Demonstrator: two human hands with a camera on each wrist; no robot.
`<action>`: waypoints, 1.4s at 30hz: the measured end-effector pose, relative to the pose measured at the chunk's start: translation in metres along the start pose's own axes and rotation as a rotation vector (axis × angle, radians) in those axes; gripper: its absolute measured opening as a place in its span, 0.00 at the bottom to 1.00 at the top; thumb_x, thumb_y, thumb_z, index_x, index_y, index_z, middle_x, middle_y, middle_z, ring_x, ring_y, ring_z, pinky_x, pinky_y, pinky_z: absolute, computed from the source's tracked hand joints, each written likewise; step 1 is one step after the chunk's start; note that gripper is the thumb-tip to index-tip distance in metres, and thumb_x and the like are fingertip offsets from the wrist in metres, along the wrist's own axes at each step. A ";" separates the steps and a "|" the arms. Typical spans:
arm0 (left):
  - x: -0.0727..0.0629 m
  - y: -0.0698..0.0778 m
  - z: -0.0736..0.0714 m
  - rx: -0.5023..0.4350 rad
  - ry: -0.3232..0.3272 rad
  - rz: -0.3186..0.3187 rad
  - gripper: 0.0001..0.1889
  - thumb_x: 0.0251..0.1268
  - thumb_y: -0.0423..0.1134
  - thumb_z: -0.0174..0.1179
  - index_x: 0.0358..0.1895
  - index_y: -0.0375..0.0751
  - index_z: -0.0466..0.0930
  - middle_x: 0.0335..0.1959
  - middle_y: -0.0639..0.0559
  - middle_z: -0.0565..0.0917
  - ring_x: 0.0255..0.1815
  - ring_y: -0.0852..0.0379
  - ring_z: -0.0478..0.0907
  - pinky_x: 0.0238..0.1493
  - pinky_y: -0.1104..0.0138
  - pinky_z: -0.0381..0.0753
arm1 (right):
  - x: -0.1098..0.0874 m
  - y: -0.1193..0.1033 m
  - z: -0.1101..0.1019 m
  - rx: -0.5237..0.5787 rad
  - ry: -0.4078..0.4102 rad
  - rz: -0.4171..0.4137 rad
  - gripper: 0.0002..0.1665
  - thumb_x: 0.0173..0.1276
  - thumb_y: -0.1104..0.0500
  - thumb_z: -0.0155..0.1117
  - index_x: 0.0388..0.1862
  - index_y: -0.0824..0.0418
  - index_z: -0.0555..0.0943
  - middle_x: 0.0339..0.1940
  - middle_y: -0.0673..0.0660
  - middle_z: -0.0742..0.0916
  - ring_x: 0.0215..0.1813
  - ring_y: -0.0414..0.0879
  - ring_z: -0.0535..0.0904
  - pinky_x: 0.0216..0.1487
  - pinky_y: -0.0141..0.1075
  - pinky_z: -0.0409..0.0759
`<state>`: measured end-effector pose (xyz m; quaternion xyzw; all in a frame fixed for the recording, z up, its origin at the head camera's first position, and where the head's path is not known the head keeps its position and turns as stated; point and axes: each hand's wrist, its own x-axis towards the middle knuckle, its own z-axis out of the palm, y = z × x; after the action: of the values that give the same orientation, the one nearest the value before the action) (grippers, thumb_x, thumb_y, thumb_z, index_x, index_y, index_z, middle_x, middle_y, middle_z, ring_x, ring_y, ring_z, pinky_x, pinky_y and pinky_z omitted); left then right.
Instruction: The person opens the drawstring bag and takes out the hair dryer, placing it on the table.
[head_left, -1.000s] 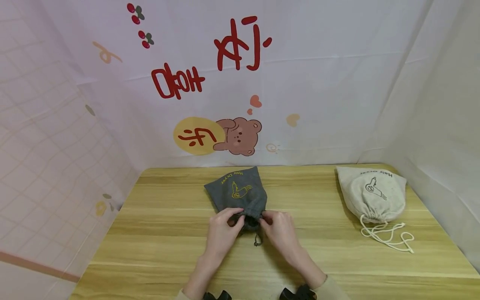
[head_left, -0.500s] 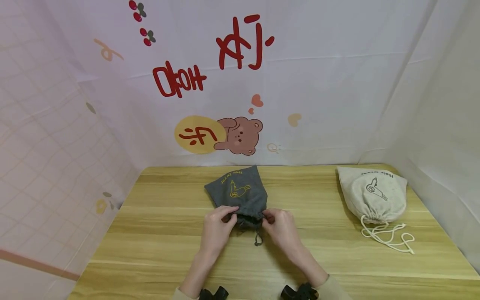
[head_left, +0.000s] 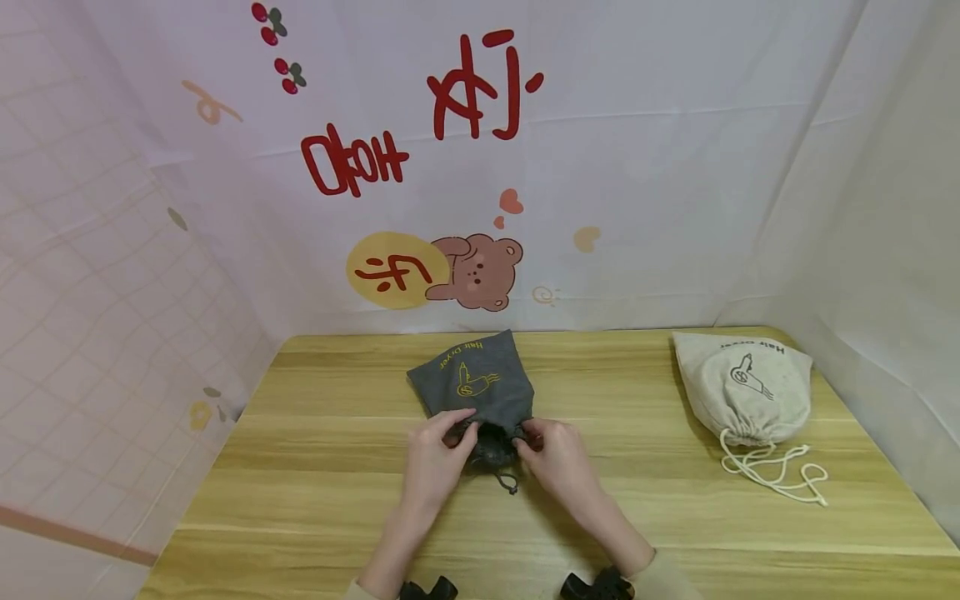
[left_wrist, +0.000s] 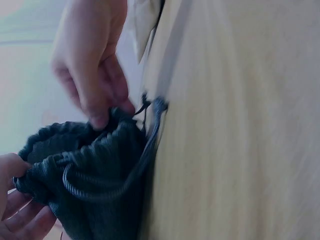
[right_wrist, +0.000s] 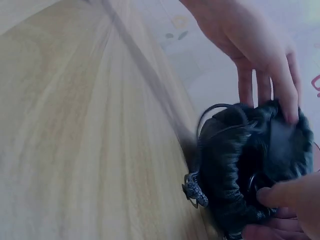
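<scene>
A dark grey drawstring bag (head_left: 480,383), printed with a yellow hair dryer and lettering, lies on the table with its gathered mouth toward me. My left hand (head_left: 435,462) pinches the mouth's left edge between thumb and fingers. On the opposite edge, the thumb and fingers of my right hand (head_left: 557,460) grip the cloth. Between them the mouth gapes, dark inside. In the right wrist view my right thumb reaches just inside the rim, beside a thin dark curved thing (right_wrist: 254,184). The grey cord (left_wrist: 100,192) loops outside the bag, its knotted end (right_wrist: 194,191) hanging near the tabletop.
A beige drawstring bag (head_left: 750,392), printed with a dark hair dryer, sits bulging at the table's right, its white cords (head_left: 780,475) trailing forward. Behind the wooden table (head_left: 315,500) hangs a white printed cloth (head_left: 637,167). Black straps (head_left: 600,586) circle both wrists.
The bag's mouth has been spread wider and its near side now sags down. My left hand has shifted slightly left, and the cord loop has swung left; both hands keep their grip.
</scene>
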<state>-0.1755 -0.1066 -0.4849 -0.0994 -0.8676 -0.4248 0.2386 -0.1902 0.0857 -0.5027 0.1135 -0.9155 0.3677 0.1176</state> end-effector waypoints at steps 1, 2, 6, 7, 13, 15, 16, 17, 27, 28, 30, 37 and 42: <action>-0.001 0.001 0.002 -0.002 -0.014 0.002 0.10 0.61 0.31 0.75 0.46 0.42 0.93 0.39 0.49 0.94 0.31 0.61 0.87 0.32 0.73 0.84 | 0.000 0.000 0.001 -0.005 0.004 -0.013 0.03 0.62 0.65 0.78 0.34 0.62 0.91 0.30 0.56 0.93 0.32 0.43 0.90 0.33 0.32 0.86; -0.002 0.001 0.004 0.001 -0.027 0.005 0.10 0.61 0.31 0.75 0.46 0.42 0.93 0.39 0.49 0.93 0.33 0.60 0.88 0.33 0.73 0.85 | 0.000 0.001 0.002 -0.006 0.008 -0.021 0.03 0.61 0.66 0.78 0.33 0.62 0.90 0.31 0.57 0.93 0.33 0.44 0.90 0.34 0.32 0.86; -0.004 0.003 0.004 0.009 -0.080 -0.016 0.12 0.62 0.28 0.73 0.47 0.42 0.92 0.40 0.49 0.93 0.35 0.59 0.87 0.34 0.74 0.83 | -0.002 0.002 0.001 0.019 -0.004 -0.021 0.04 0.63 0.69 0.76 0.35 0.63 0.90 0.35 0.60 0.94 0.35 0.48 0.91 0.35 0.34 0.88; -0.004 0.003 0.003 0.002 -0.081 -0.026 0.12 0.62 0.26 0.72 0.47 0.41 0.92 0.41 0.49 0.93 0.34 0.59 0.87 0.33 0.74 0.83 | -0.002 0.002 0.001 0.019 -0.005 -0.021 0.04 0.63 0.71 0.75 0.37 0.65 0.90 0.36 0.61 0.94 0.35 0.48 0.91 0.35 0.34 0.88; 0.002 0.002 -0.007 -0.009 -0.016 -0.041 0.13 0.62 0.23 0.68 0.46 0.41 0.93 0.42 0.49 0.93 0.36 0.56 0.88 0.34 0.71 0.85 | -0.002 0.005 0.000 0.009 0.000 -0.001 0.07 0.62 0.73 0.73 0.39 0.68 0.91 0.37 0.62 0.93 0.35 0.47 0.90 0.35 0.33 0.87; 0.004 0.001 -0.009 -0.017 -0.004 -0.035 0.14 0.62 0.22 0.68 0.46 0.41 0.93 0.41 0.49 0.93 0.38 0.54 0.90 0.36 0.69 0.87 | -0.002 0.005 -0.001 0.009 -0.002 0.004 0.08 0.62 0.73 0.73 0.40 0.68 0.91 0.37 0.62 0.94 0.35 0.47 0.90 0.35 0.33 0.87; 0.004 0.001 -0.010 -0.023 0.000 -0.035 0.14 0.62 0.22 0.68 0.46 0.40 0.93 0.42 0.49 0.94 0.39 0.53 0.91 0.37 0.69 0.88 | -0.001 0.005 -0.002 0.014 -0.003 0.012 0.08 0.62 0.73 0.73 0.40 0.68 0.91 0.38 0.62 0.94 0.35 0.47 0.90 0.35 0.33 0.87; 0.005 0.000 -0.011 -0.030 0.002 -0.036 0.14 0.62 0.22 0.68 0.46 0.40 0.93 0.42 0.49 0.94 0.39 0.53 0.91 0.37 0.69 0.88 | -0.001 0.005 -0.003 0.014 -0.004 0.013 0.08 0.62 0.73 0.73 0.41 0.68 0.91 0.38 0.63 0.94 0.35 0.47 0.91 0.35 0.33 0.87; 0.011 -0.006 -0.020 -0.098 0.082 -0.045 0.14 0.60 0.19 0.67 0.45 0.38 0.93 0.42 0.46 0.94 0.43 0.50 0.91 0.40 0.71 0.89 | 0.003 0.007 -0.010 0.038 0.038 0.051 0.08 0.60 0.74 0.73 0.38 0.68 0.91 0.33 0.61 0.94 0.32 0.46 0.90 0.33 0.31 0.86; 0.011 -0.007 -0.021 -0.097 0.085 -0.046 0.14 0.60 0.19 0.68 0.45 0.38 0.93 0.43 0.46 0.94 0.44 0.50 0.91 0.40 0.70 0.90 | 0.003 0.007 -0.011 0.032 0.041 0.050 0.08 0.60 0.73 0.73 0.38 0.68 0.91 0.32 0.60 0.94 0.32 0.46 0.90 0.33 0.31 0.85; 0.012 -0.008 -0.023 -0.095 0.087 -0.044 0.14 0.60 0.19 0.68 0.45 0.37 0.93 0.43 0.45 0.94 0.45 0.49 0.91 0.40 0.69 0.90 | 0.003 0.007 -0.012 0.028 0.041 0.048 0.07 0.60 0.73 0.73 0.37 0.67 0.92 0.32 0.60 0.94 0.32 0.46 0.90 0.33 0.32 0.85; 0.015 -0.014 -0.031 -0.062 0.138 -0.003 0.14 0.59 0.18 0.68 0.45 0.34 0.93 0.44 0.42 0.94 0.46 0.45 0.92 0.39 0.67 0.91 | 0.008 0.011 -0.018 0.013 0.031 0.098 0.02 0.62 0.69 0.73 0.32 0.69 0.90 0.26 0.58 0.92 0.28 0.44 0.88 0.30 0.31 0.83; 0.015 -0.015 -0.032 -0.066 0.175 0.009 0.14 0.58 0.17 0.68 0.45 0.33 0.92 0.44 0.40 0.93 0.46 0.45 0.92 0.38 0.66 0.91 | 0.009 0.012 -0.019 -0.001 -0.004 0.108 0.03 0.63 0.68 0.71 0.32 0.66 0.90 0.26 0.56 0.92 0.29 0.42 0.88 0.30 0.29 0.82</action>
<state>-0.1831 -0.1413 -0.4708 -0.0735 -0.8286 -0.4591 0.3119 -0.1994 0.1063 -0.4943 0.0646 -0.9206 0.3731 0.0957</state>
